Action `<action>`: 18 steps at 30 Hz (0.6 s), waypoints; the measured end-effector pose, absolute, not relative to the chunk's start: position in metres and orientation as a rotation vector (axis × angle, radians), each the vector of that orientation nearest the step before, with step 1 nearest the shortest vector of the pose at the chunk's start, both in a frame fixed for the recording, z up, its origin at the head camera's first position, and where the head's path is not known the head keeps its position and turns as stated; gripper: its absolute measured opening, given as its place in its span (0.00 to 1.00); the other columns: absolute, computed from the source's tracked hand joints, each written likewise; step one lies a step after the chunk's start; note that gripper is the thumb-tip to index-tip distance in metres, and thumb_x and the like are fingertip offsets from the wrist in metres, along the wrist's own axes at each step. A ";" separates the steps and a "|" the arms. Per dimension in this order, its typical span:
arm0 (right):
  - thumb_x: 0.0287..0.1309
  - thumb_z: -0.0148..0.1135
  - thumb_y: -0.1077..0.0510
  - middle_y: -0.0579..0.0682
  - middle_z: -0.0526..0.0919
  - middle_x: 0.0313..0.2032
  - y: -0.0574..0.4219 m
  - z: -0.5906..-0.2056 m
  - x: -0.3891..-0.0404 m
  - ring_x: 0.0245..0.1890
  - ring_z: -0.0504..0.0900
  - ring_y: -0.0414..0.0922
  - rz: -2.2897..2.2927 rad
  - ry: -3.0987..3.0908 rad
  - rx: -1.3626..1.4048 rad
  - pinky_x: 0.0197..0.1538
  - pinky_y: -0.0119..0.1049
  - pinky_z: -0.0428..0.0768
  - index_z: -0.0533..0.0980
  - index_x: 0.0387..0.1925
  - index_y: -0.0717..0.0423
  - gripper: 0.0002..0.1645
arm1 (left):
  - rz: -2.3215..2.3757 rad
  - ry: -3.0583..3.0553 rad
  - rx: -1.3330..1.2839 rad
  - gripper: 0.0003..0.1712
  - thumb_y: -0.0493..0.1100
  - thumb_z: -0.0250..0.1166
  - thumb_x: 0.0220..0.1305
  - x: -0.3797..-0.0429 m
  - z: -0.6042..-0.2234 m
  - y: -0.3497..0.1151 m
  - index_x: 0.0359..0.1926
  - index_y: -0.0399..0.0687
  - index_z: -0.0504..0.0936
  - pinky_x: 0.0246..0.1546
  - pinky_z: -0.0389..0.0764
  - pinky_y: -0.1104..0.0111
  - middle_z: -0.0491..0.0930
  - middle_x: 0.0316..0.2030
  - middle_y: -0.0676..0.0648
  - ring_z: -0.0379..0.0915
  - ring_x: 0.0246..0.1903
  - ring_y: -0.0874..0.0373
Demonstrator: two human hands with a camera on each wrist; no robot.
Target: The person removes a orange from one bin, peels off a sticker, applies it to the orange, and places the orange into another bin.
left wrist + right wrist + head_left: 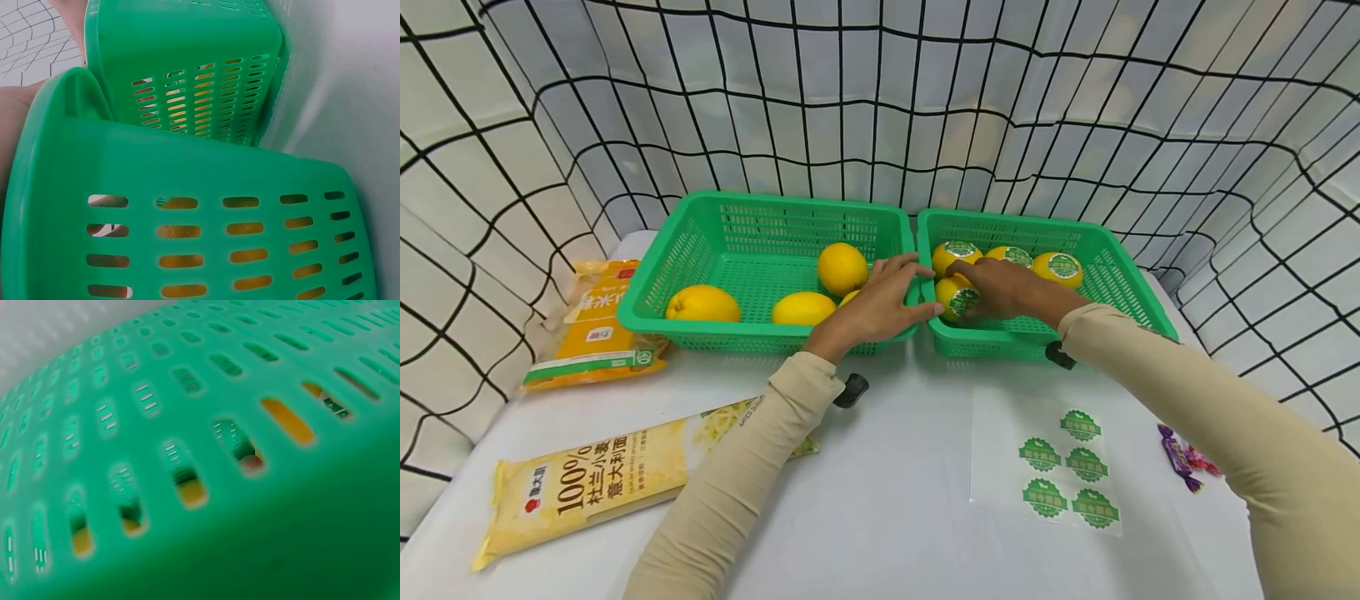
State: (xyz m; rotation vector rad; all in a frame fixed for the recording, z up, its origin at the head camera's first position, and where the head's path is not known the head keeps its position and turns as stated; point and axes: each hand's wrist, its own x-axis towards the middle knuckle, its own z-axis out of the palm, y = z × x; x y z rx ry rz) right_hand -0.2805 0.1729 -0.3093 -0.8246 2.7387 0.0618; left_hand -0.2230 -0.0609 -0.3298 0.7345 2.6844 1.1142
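My right hand (1003, 290) reaches into the right green basket (1022, 219) and grips a yellow lemon (953, 297) with a green round sticker at its left end. Several other stickered lemons (1063, 267) lie there along the back. My left hand (883, 302) lies over the right end of the left green basket (760, 202), fingers extended toward the adjoining rims, its thumb close to the gripped lemon. Under it a lemon is partly hidden; other plain lemons (702, 304) lie in that basket. Slotted basket walls (200, 150) (156, 425) mostly fill both wrist views.
A transparent sheet (996, 467) with several green stickers (1086, 464) lies in front of the right basket. Wrapped candies (1180, 458) are at the right. A spaghetti packet (610, 475) and an orange food bag (598, 325) lie at the left. Black netting (880, 104) surrounds the table.
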 end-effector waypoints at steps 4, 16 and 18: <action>0.64 0.77 0.51 0.64 0.80 0.63 0.174 -0.309 -0.279 0.59 0.82 0.61 0.084 2.751 -0.812 0.60 0.58 0.83 0.63 0.78 0.53 0.47 | 1.111 2.689 0.735 0.33 0.59 0.64 0.78 -0.223 -0.330 -0.061 0.74 0.50 0.72 0.78 0.60 0.45 0.48 0.84 0.44 0.41 0.82 0.45; 0.62 0.77 0.40 0.62 0.79 0.66 0.186 -0.304 -0.272 0.59 0.81 0.59 0.033 2.799 -0.824 0.57 0.58 0.84 0.66 0.77 0.52 0.50 | 0.999 2.777 0.779 0.36 0.62 0.63 0.77 -0.223 -0.332 -0.066 0.76 0.51 0.70 0.79 0.57 0.44 0.51 0.84 0.44 0.44 0.81 0.44; 0.63 0.75 0.39 0.63 0.77 0.69 0.189 -0.300 -0.269 0.62 0.80 0.60 -0.023 2.813 -0.796 0.58 0.60 0.83 0.66 0.78 0.51 0.49 | 0.939 2.823 0.800 0.38 0.64 0.62 0.77 -0.220 -0.331 -0.070 0.78 0.52 0.69 0.80 0.52 0.45 0.52 0.83 0.43 0.45 0.81 0.43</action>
